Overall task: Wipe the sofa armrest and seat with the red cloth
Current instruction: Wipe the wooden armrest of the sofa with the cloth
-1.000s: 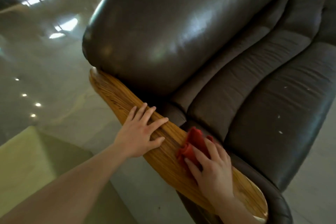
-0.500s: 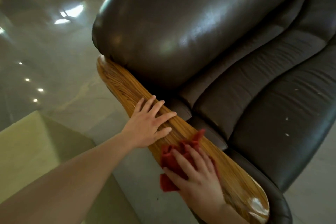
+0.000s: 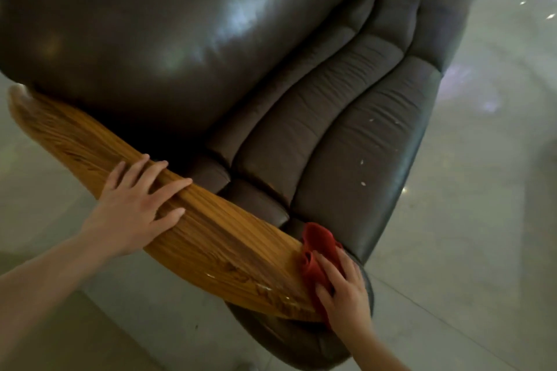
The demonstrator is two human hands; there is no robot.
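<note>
A dark brown leather sofa fills the view, its ribbed seat (image 3: 355, 144) running toward the upper right. The near wooden armrest (image 3: 211, 238) slants from the left down to the lower right. My left hand (image 3: 135, 208) lies flat on the middle of the armrest, fingers spread, holding nothing. My right hand (image 3: 343, 289) presses the bunched red cloth (image 3: 319, 250) against the armrest's front end, next to the seat's front corner. Part of the cloth is hidden under my fingers.
The big glossy back cushion (image 3: 168, 27) overhangs the armrest's rear. Small white specks (image 3: 363, 172) dot the seat's outer rib. Pale shiny floor (image 3: 482, 220) surrounds the sofa.
My right hand has slid the red cloth along the armrest to its front end. The left hand has stayed at mid-armrest. The camera has swung right, over the sofa.
</note>
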